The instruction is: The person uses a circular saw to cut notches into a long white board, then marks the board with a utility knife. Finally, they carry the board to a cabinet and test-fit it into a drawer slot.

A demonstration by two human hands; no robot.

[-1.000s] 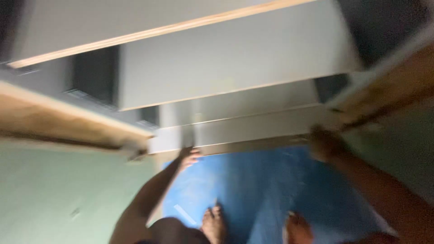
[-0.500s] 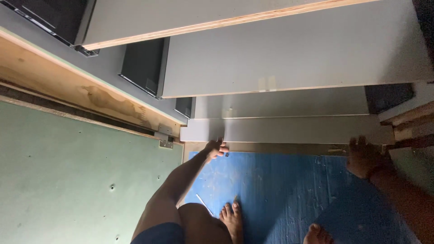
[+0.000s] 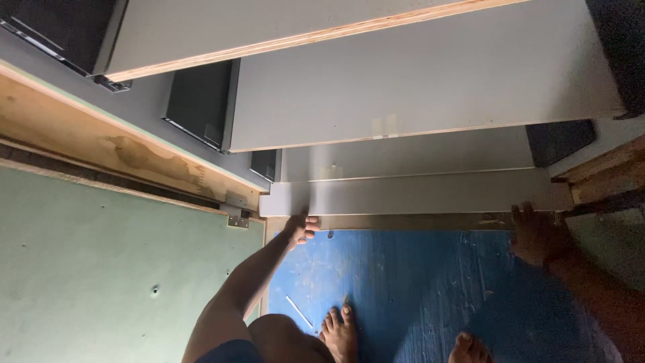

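Note:
A long grey bottom panel [image 3: 416, 198] runs across the foot of a cabinet, below two grey drawer fronts pulled out above it. My left hand [image 3: 301, 228] grips the panel's lower edge near its left end, fingers curled under it. At the panel's right end, my right hand [image 3: 535, 235] holds the lower edge, fingers pressed up against it. My bare feet [image 3: 339, 333] stand on the blue floor [image 3: 416, 282] just below.
A large pulled-out drawer front [image 3: 416, 87] and another above it [image 3: 269, 27] overhang the panel. An open green cabinet door [image 3: 101, 269] with a plywood edge and a hinge [image 3: 237, 220] stands at the left. A wooden frame [image 3: 601, 178] is at the right.
The view has steadied and shifted, with more of the green door showing. Both hands stay at the ends of the bottom panel, and my right hand sits further out to the right.

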